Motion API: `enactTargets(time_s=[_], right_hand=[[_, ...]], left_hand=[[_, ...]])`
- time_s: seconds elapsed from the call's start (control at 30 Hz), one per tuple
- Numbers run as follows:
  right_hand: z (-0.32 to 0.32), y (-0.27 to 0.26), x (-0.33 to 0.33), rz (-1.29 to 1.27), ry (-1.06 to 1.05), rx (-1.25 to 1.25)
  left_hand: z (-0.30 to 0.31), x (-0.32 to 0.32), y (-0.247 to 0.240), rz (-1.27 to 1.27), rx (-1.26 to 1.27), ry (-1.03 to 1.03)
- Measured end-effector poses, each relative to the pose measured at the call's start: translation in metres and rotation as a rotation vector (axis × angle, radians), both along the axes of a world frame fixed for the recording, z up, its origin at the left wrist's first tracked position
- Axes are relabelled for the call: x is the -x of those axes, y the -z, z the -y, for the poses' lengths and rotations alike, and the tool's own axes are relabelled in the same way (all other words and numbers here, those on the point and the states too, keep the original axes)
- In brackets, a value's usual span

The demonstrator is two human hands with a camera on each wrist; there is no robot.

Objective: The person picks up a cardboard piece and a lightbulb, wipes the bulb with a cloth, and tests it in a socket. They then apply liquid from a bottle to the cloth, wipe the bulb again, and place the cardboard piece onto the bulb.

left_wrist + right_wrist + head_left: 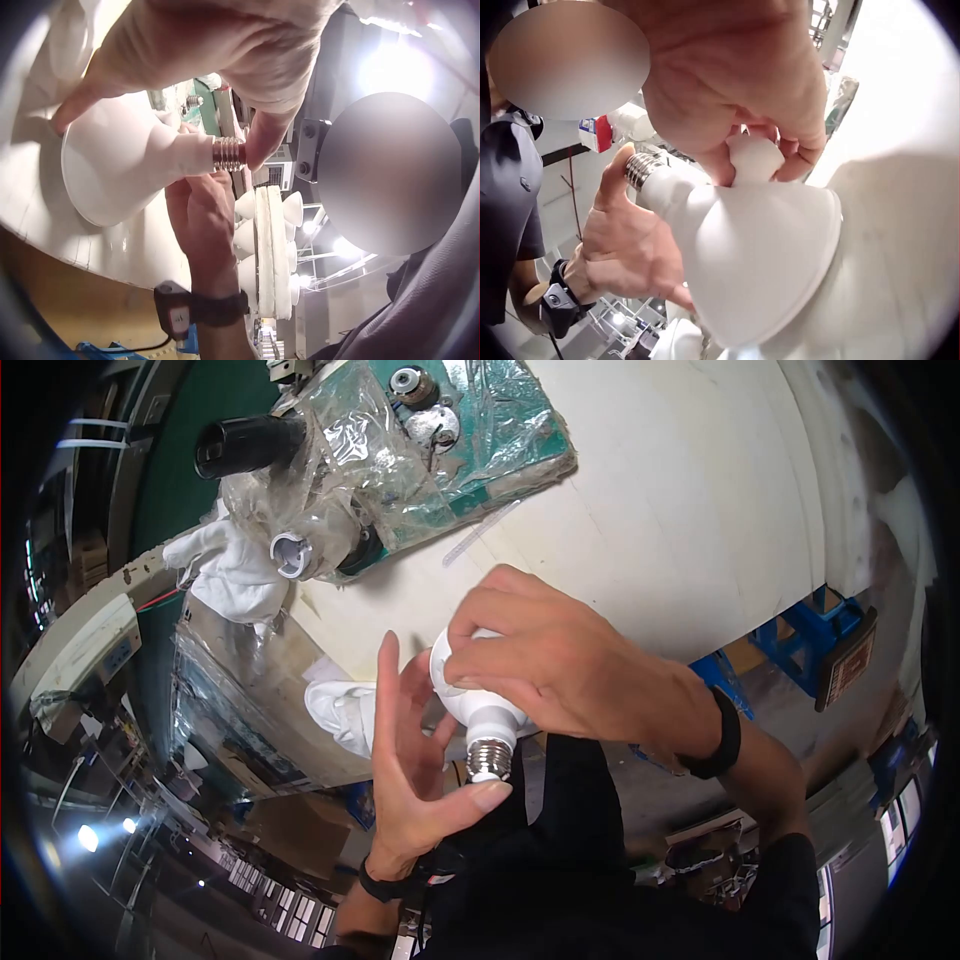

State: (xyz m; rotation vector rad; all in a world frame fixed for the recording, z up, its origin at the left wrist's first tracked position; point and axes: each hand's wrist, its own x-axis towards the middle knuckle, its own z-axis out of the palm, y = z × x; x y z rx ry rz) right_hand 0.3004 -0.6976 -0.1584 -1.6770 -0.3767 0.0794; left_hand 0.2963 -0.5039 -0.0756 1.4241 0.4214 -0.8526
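Note:
A white reflector light bulb (462,702) with a silver screw base (488,758) is held above the table's near edge. My left hand (405,785) spans it lengthwise, thumb at the tip of the base and fingertips at the wide front rim, as the left wrist view shows on the bulb (120,161). From above, my right hand (565,655) pinches a small white wad (756,159) between thumb and fingers, against the bulb's flared side. The wad looks like cloth; its upper part is hidden in the fingers.
Plastic sheeting covers a green board (540,455) at the back of the pale table (690,490). A black cylinder (240,445) and white cloth (235,575) lie at the left. More white cloth (340,710) sits beside my left hand. Blue stools (800,635) stand at the right.

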Motion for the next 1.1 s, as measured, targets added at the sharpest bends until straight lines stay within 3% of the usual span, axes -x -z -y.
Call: enactTargets(time_s=[0.13, 0.2, 0.33, 0.4, 0.43, 0.5, 0.57, 0.63, 0.67, 0.73, 0.8, 0.87, 0.93, 1.0, 1.03, 1.07, 1.1], right_hand=[[0.02, 0.0, 0.014, 0.053, -0.082, 0.021], [0.034, -0.003, 0.048, -0.073, 0.046, 0.1], [0.053, -0.002, 0.1, -0.184, -0.014, 0.169], [0.058, -0.011, 0.104, -0.184, 0.334, 0.241], [0.057, -0.011, 0.101, -0.177, 0.338, 0.238], [0.056, -0.01, 0.089, -0.131, 0.607, 0.528], [0.041, -0.012, 0.084, -0.131, 0.573, 0.62], [0.017, -0.031, 0.077, 0.026, 0.633, 0.912], [0.0, -0.032, 0.081, 0.056, 0.59, 0.798], [-0.053, -0.039, 0.075, -0.026, 0.307, 0.51], [-0.121, -0.024, 0.067, 0.062, 0.095, 0.504], [-0.16, 0.016, 0.062, 0.117, 0.086, 0.604], [-0.171, 0.025, 0.059, 0.172, 0.102, 0.691], [-0.162, 0.016, 0.055, 0.167, 0.119, 0.735], [-0.16, 0.01, 0.059, 0.147, 0.152, 0.788], [-0.158, 0.006, 0.059, 0.165, 0.152, 0.789], [-0.158, 0.002, 0.061, 0.002, 0.31, 0.439]], left_hand=[[0.0, 0.007, 0.001, 0.035, -0.014, -0.018], [0.0, 0.011, 0.003, 0.046, -0.022, -0.036], [0.001, 0.012, 0.004, 0.055, -0.025, -0.025], [-0.005, 0.018, 0.003, 0.114, -0.041, 0.025], [-0.006, 0.021, -0.002, 0.121, -0.042, 0.029], [-0.011, 0.03, -0.018, 0.288, -0.078, 0.013], [-0.024, 0.038, -0.039, 0.365, -0.127, 0.011], [-0.036, 0.045, -0.06, 0.469, -0.146, -0.05], [-0.046, 0.047, -0.068, 0.511, -0.131, -0.033], [-0.063, 0.054, -0.085, 0.575, -0.143, -0.061], [-0.081, 0.058, -0.1, 0.644, -0.153, -0.086], [-0.099, 0.064, -0.114, 0.621, -0.224, -0.195], [-0.111, 0.064, -0.13, 0.581, -0.21, -0.307], [-0.114, 0.054, -0.143, 0.327, -0.288, -0.563], [-0.14, 0.065, -0.142, 0.394, -0.112, -0.401], [-0.155, 0.071, -0.141, 0.359, -0.036, -0.424], [-0.167, 0.075, -0.142, 0.325, 0.039, -0.447]])
